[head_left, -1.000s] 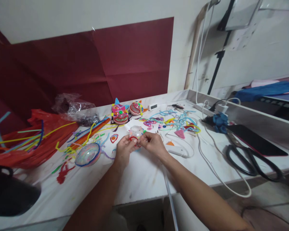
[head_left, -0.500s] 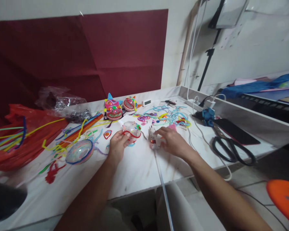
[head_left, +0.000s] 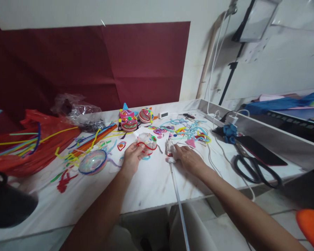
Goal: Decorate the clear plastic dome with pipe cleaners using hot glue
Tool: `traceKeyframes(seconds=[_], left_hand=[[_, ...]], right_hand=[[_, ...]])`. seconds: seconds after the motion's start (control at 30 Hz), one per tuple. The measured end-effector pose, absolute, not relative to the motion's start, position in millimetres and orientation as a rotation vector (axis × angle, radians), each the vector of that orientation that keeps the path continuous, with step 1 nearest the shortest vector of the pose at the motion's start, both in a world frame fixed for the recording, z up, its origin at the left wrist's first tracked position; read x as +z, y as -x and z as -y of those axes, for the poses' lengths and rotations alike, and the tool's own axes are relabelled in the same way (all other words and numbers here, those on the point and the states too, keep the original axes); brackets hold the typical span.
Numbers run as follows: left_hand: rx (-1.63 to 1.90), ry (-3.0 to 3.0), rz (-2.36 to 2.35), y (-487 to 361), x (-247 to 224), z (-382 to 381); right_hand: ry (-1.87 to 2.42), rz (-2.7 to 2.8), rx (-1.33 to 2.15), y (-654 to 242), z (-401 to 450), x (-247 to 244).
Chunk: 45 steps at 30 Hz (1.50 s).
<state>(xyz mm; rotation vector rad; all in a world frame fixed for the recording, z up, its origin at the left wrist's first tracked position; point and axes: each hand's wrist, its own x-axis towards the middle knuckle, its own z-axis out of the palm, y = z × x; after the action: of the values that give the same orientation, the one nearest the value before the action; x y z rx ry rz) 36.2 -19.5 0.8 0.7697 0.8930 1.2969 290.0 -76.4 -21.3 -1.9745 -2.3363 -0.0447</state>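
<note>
Pinching the red-edged clear dome (head_left: 148,138) over the worktop (head_left: 151,190) with the left hand's fingers (head_left: 132,156); probably light, stiff, crackable, best held by the edge. Touching the glue gun (head_left: 169,149) with the right hand (head_left: 189,159); can't tell if gripped.

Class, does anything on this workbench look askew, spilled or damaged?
Nothing looks clearly damaged or spilled, but the black-handled scissors lie askew at the right: one handle loop seems to jut past the workbench edge.

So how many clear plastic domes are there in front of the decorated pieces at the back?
2: the blue-rimmed dome on the white table, left of the left hand, and the red-edged dome in that hand. Clutter may hide others.
</note>
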Motion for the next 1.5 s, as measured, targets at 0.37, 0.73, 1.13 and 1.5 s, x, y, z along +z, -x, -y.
traceKeyframes(seconds=[0.37,0.73,1.13,1.5], left_hand=[[1.302,-0.713,-0.873,-36.0,4.0,20.8],[1.308,-0.674,-0.889,-38.3,2.4,19.1],[1.273,-0.708,-0.874,-38.0,5.2,22.8],[1.255,-0.739,-0.868,-38.7,3.3,24.4]], right_hand=[[1.744,2.132,0.128,-303.6,72.3,-19.9],[1.443,1.267,0.820,-317.0,96.8,35.3],[1.195,1.278,1.164,-281.5,112.6,18.2],[1.224,1.312,1.154,-272.2,106.9,11.0]])
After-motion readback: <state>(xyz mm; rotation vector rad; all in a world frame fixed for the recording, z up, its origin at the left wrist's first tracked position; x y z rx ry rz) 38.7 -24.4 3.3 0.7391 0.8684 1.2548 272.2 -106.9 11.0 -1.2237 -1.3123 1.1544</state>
